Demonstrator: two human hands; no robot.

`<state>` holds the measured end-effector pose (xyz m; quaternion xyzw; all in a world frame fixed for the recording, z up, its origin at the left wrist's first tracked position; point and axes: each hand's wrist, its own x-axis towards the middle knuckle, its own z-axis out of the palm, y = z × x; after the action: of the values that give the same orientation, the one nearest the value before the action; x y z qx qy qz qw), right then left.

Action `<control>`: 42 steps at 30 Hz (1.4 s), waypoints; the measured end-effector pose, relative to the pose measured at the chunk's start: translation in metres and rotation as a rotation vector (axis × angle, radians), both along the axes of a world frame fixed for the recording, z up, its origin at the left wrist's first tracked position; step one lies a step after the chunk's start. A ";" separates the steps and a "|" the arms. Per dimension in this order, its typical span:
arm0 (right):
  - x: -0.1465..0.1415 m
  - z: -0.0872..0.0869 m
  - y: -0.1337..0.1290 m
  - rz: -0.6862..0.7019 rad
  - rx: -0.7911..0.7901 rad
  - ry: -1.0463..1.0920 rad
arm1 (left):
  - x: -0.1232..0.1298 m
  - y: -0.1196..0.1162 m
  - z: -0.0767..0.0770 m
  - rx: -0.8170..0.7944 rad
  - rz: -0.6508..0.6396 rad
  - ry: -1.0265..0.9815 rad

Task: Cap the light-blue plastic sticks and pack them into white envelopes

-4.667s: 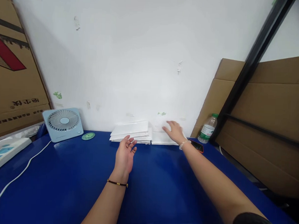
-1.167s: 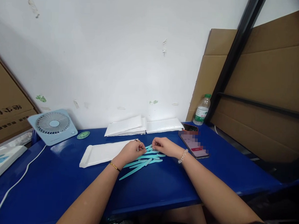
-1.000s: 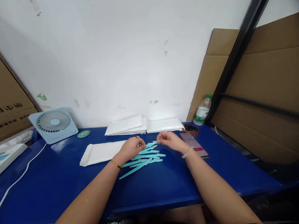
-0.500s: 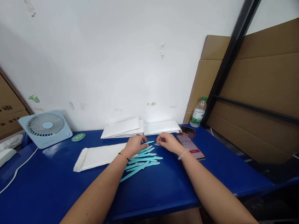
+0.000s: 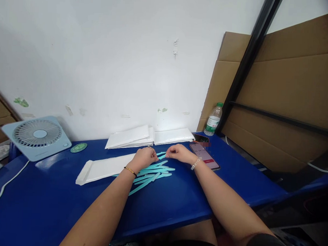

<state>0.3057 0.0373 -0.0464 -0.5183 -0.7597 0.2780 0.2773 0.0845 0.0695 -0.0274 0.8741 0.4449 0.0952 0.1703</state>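
Observation:
Several turquoise strips (image 5: pixel 151 177) lie in a loose pile on the blue table (image 5: pixel 161 205). My left hand (image 5: pixel 144 159) is over the pile's upper left, its fingers closed at one end of a turquoise piece (image 5: pixel 161 156). My right hand (image 5: pixel 179 153) pinches the other end of that piece with thumb and forefinger. A flat white padded envelope (image 5: pixel 105 169) lies to the left, its right end hidden behind my left hand and wrist.
White envelopes (image 5: pixel 131 137) are stacked by the wall. At left stand a blue fan (image 5: pixel 40 136) and a green disc (image 5: pixel 79 147). Two phones (image 5: pixel 206 156) and a bottle (image 5: pixel 213 121) are at right.
My right hand has moved left, nearer to my left hand, and now grips the turquoise piece. The camera view has shifted slightly.

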 end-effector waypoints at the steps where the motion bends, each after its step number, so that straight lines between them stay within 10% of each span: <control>1: 0.006 -0.001 0.003 -0.027 -0.005 0.028 | -0.001 0.002 -0.001 0.006 0.011 0.008; 9: 0.003 0.004 -0.002 -0.045 0.229 -0.152 | -0.005 0.000 0.002 0.078 0.002 -0.001; 42: -0.023 0.017 -0.024 0.158 0.044 -0.361 | -0.008 -0.009 0.007 -0.119 -0.150 0.048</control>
<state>0.2831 0.0137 -0.0296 -0.4924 -0.8412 0.1847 0.1254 0.0767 0.0609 -0.0208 0.8953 0.3868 0.0346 0.2182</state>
